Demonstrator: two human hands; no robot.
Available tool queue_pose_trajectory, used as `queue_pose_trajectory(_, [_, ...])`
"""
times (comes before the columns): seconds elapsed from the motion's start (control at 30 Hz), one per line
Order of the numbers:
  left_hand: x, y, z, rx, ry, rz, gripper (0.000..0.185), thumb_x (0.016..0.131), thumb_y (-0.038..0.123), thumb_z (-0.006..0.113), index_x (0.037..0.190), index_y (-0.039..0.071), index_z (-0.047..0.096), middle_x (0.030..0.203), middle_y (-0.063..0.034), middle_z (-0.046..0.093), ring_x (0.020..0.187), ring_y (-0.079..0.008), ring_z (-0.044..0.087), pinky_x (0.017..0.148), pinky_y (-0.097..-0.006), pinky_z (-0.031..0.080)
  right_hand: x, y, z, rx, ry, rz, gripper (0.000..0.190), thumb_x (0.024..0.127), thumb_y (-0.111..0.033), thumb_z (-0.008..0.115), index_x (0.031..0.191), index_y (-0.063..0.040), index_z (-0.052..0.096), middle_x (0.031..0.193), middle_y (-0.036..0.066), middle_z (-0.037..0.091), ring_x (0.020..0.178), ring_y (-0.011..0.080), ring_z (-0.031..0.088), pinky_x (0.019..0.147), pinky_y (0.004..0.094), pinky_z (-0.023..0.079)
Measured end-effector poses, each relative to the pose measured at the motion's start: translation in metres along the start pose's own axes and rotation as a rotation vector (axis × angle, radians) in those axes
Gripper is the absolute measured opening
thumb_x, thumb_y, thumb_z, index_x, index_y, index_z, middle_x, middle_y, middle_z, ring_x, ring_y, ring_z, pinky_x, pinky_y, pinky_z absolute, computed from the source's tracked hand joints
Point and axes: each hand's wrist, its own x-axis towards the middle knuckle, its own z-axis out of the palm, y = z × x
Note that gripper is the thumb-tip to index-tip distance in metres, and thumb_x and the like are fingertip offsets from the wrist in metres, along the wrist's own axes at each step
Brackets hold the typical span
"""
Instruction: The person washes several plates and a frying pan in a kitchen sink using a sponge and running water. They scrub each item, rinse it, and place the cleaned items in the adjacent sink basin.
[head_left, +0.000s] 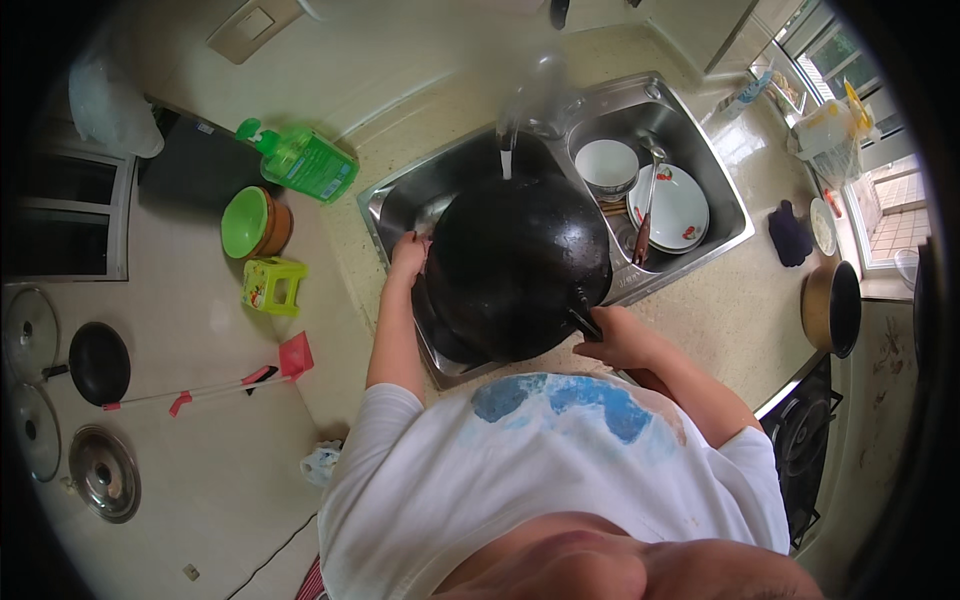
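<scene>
A large black wok (517, 262) lies tilted over the left basin of a stainless steel double sink (375, 206), and its wet, dark surface faces up. My left hand (409, 256) is at the wok's left rim, fingers partly hidden behind the edge. A small pinkish bit shows by those fingers, too small to identify. On the near right side, my right hand (619, 335) grips the wok by its dark handle (585, 319). Water runs from the faucet (508, 135) onto the far part of the wok.
The right basin holds white bowls (606, 165), plates (679, 206) with red decoration and a ladle (649, 202). Green pump-bottle detergent (315, 163) stands left of the sink. A dark cloth (789, 234), a pot (831, 309) and a gas stove (802, 435) are to the right.
</scene>
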Motion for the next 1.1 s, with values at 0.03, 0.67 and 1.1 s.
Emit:
queue_pose_trajectory(0.03, [-0.001,0.000,0.004,0.134,0.057,0.049,0.033,0.089,0.023,0.052,0.112,-0.001,0.056,0.102,-0.0201,0.065,0.091,-0.0317,0.064,0.081,-0.0383,0.050,-0.008,-0.001,-0.003,-0.006,-0.009,-0.009,0.033,0.073,-0.022,0.074,0.084,0.004,0.057,0.075,0.019,0.060,0.071,0.0300,0.062,0.060,0.0376,0.048])
queue_pose_trajectory(0.67, [-0.024,0.098,0.034,-0.904,-0.492,-0.149,0.043,0.086,0.040,0.065,0.103,0.000,0.060,0.083,-0.0093,0.065,0.070,-0.0203,0.062,0.062,-0.0341,0.051,-0.121,0.020,-0.002,0.058,0.240,-0.190,0.021,0.074,-0.007,0.070,0.091,0.002,0.061,0.071,0.014,0.060,0.064,0.0212,0.056,0.061,0.0335,0.045])
queue_pose_trajectory(1.1, [-0.041,0.145,0.064,-1.161,-0.748,-0.093,0.048,0.089,0.045,0.057,0.114,0.004,0.059,0.103,-0.0118,0.064,0.095,-0.0252,0.062,0.086,-0.0405,0.051,-0.192,0.003,-0.019,-0.559,0.409,-0.107,0.022,0.076,-0.013,0.066,0.079,0.002,0.050,0.062,0.021,0.054,0.063,0.0382,0.057,0.058,0.0426,0.045])
